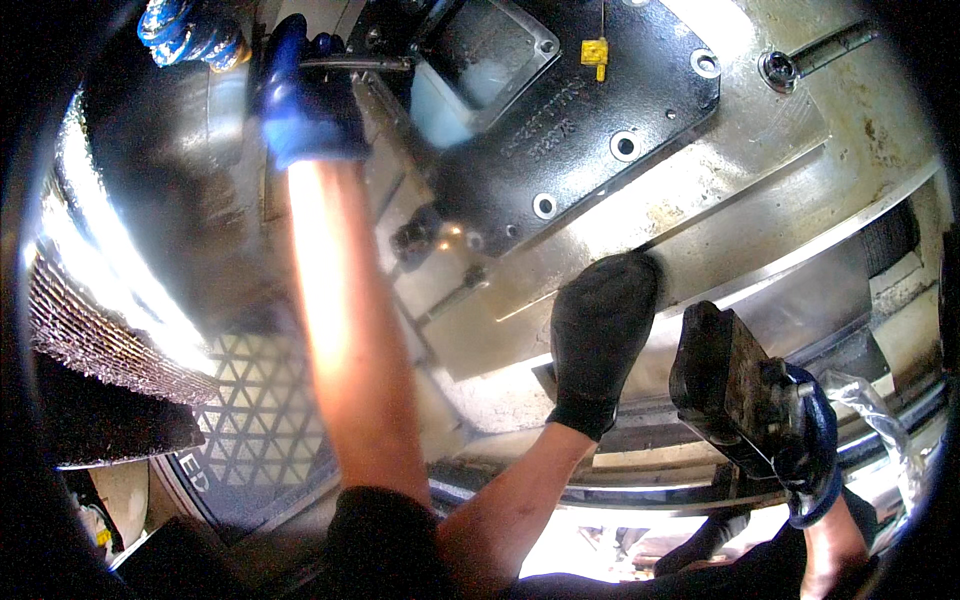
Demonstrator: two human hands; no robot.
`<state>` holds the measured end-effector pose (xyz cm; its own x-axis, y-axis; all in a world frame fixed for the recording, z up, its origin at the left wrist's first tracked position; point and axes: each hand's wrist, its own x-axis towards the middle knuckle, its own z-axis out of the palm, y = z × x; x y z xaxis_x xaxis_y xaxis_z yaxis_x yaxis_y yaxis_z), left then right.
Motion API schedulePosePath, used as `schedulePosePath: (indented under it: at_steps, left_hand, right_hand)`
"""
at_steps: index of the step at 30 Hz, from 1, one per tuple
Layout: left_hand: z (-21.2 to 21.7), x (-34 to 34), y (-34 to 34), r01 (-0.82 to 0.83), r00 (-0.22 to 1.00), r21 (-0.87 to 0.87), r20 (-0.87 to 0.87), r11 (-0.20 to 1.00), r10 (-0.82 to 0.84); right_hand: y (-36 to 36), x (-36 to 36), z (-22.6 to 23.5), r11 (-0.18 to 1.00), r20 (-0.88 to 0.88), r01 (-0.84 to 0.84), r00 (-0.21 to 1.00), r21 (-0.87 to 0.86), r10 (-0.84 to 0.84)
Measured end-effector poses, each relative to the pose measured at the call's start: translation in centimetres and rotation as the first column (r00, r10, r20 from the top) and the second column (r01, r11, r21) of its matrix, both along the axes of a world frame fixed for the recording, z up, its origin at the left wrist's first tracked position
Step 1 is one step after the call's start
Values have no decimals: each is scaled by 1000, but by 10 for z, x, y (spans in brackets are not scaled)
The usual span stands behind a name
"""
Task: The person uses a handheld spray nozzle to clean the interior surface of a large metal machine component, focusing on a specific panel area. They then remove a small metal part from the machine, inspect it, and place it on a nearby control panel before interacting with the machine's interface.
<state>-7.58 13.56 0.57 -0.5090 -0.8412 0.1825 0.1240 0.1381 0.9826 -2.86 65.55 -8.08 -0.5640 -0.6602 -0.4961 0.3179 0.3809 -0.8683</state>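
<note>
At the upper left, my left hand (312, 105), in a blue and black glove, is closed on a thin metal bar-shaped tool (358, 63). Its exact kind is not clear. The bar reaches right toward a black metal plate (500, 175) with a square opening and several bolt holes. My right hand (815, 450), also in a blue glove, grips a dark, dirty cordless power tool (760, 405) at the lower right; its blocky end points up and left. Between my hands, another person's black-gloved hand (603, 325) lies against the pale metal surface, its fingertips hidden.
A yellow tag-like piece (596, 56) hangs over the plate. A bolt (779, 70) sits in a slot at the upper right. Blue coiled hose (190, 35) is at the upper left. A patterned mat (262, 415) lies lower left. Crumpled clear plastic (872, 415) is beside the power tool.
</note>
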Motion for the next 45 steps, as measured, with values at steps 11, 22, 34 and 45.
schedulePosePath:
  at_steps: [11, 22, 34, 45]
  left_hand:
    - [-9, -4, -24, -4, 1000, 54, -3, 999, 5]
    - [-2, 12, -20, 97, 995, 48, -22, 994, -96]
    - [2, 6, -4, 34, 999, 31, 1, 999, -34]
    - [2, 13, -13, 98, 994, 52, -46, 994, -96]
  right_hand:
    - [-7, -3, 9, 991, 244, 131, 962, -27, -121]
    - [-3, -5, 6, 998, 235, 13, 972, 61, -27]
    - [3, 3, -3, 997, 118, 54, 991, 47, -59]
    - [-2, -6, 15, 985, 288, -4, 957, 174, -47]
